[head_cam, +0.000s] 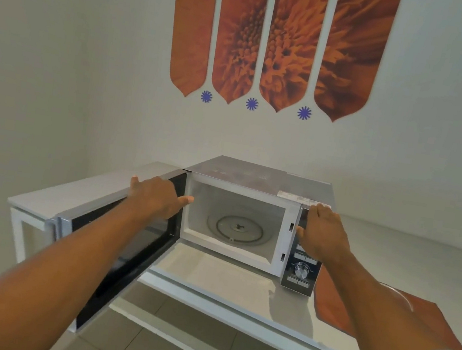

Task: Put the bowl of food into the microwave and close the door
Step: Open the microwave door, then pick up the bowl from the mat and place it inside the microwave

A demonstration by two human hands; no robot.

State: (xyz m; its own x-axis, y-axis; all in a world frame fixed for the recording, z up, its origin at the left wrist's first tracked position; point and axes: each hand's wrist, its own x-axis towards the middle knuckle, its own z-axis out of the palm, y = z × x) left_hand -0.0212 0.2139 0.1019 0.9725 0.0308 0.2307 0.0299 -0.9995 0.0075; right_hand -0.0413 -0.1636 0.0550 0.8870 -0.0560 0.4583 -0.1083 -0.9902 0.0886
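Note:
A silver microwave (256, 177) stands on a white counter (222, 279) with its door (97, 247) swung wide open to the left. The cavity holds only the glass turntable (237, 229). My left hand (156, 196) grips the top edge of the door near the hinge, thumb pointing toward the cavity. My right hand (320, 231) lies flat on the upper control panel, fingers reaching the microwave's top corner. To the right, a curved clear rim, seemingly the bowl (404, 296), peeks out behind my right forearm; its contents are hidden.
An orange mat (329, 308) lies on the counter right of the microwave, under the rim. The control panel has a dial (301, 270) and buttons. A lower white side table (47, 197) stands behind the open door. Tiled floor lies below the counter edge.

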